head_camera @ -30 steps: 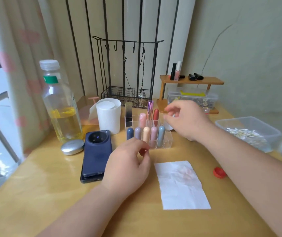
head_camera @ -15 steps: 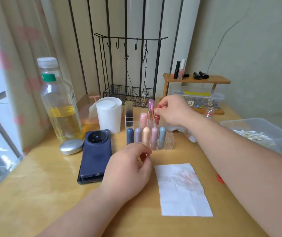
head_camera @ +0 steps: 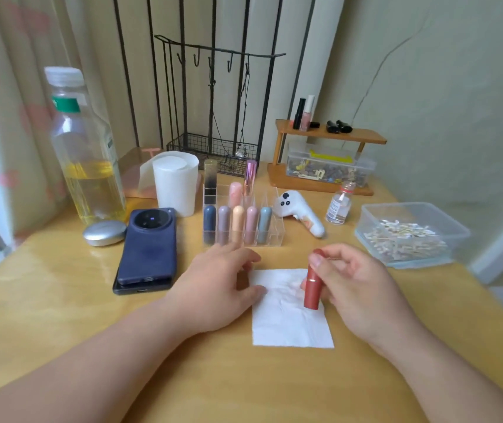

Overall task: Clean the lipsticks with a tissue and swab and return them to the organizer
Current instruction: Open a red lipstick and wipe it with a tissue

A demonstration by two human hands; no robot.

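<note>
My right hand (head_camera: 357,288) grips a red lipstick (head_camera: 311,290), capped and upright, just above the right part of a white tissue (head_camera: 289,328) lying flat on the table. Left of it rests my left hand (head_camera: 216,285), fingers curled and thumb tip at the tissue's left edge; whether it holds anything is hidden. Behind the hands stands the clear organizer (head_camera: 277,236) with several pastel lipsticks (head_camera: 238,221) upright in it. A clear box of cotton swabs (head_camera: 366,210) sits at the right.
A dark phone (head_camera: 149,248) lies left of my left hand, next to a silver compact (head_camera: 105,233) and a big oil bottle (head_camera: 88,166). A tissue roll (head_camera: 174,184), white handheld device (head_camera: 302,212), small bottle (head_camera: 338,206) and wooden shelf (head_camera: 329,134) stand behind.
My right hand lifted the red lipstick out of the organizer's back row and brought it down over the tissue. My left hand stayed near the tissue's left edge.
</note>
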